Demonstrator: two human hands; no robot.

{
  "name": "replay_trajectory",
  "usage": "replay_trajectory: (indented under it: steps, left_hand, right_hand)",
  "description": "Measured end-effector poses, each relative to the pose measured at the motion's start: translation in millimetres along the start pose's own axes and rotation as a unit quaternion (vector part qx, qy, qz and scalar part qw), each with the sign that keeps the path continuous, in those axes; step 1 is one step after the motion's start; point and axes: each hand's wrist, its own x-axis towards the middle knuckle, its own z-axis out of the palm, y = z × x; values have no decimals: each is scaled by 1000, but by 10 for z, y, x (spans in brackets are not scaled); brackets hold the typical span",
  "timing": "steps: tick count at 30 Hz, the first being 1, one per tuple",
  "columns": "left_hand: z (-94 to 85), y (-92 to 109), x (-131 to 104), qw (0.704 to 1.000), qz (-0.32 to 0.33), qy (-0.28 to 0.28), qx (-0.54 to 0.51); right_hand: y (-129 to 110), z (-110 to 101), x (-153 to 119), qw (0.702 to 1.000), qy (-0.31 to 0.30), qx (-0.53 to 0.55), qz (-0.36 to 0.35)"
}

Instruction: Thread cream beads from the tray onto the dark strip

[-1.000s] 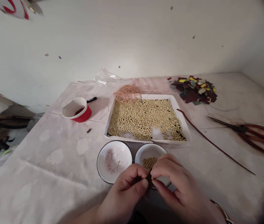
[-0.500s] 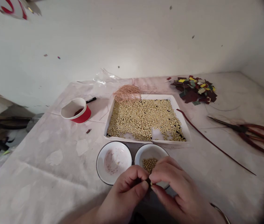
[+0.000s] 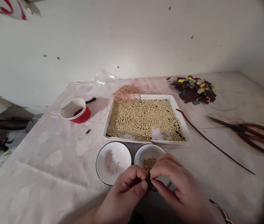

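Note:
Both of my hands meet over the near edge of the right bowl (image 3: 143,148), which holds a small heap of brownish-gold beads (image 3: 148,163). My left hand (image 3: 128,189) is closed, its thumb and forefinger pinching a thin dark brown piece (image 3: 149,183) that is mostly hidden by the fingers. Against that piece my right hand (image 3: 177,186) pinches a tiny yellowish bead (image 3: 151,179) between thumb and fingertip. To the left stands another white bowl (image 3: 123,155) with reddish residue inside. Behind the bowls lies a white tray (image 3: 185,132) full of pale beads (image 3: 143,116) with some black ones.
A red and white paper cup (image 3: 84,115) and a black marker (image 3: 90,100) stand left of the tray. Copper-coloured wire (image 3: 126,93) rests on its back corner. To the right lie coloured scraps (image 3: 193,90), a dark red strip (image 3: 212,140) and large scissors (image 3: 241,128).
My right fingers have shifted slightly up and apart from the left ones, so more of the dark piece shows between them. The view has moved very slightly.

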Motion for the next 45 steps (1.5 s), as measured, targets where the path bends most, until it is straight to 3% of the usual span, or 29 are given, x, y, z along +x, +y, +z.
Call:
replay_trajectory:
  steps: [14, 21, 33, 40, 45]
  left_hand:
    - [22, 29, 0, 1000, 3, 2, 18]
    - [8, 18, 9, 1000, 6, 3, 21]
    - [12, 25, 12, 1000, 21, -9, 10]
    - [19, 15, 5, 1000, 5, 13, 25]
    - [-14, -34, 25, 999, 26, -15, 28]
  right_hand:
    - [27, -45, 35, 999, -27, 34, 3]
    - [-3, -52, 42, 996, -44, 40, 66]
    - [14, -85, 57, 989, -58, 76, 109]
    - [-27, -62, 32, 994, -44, 68, 72]
    - [-1, -70, 60, 994, -42, 34, 94]
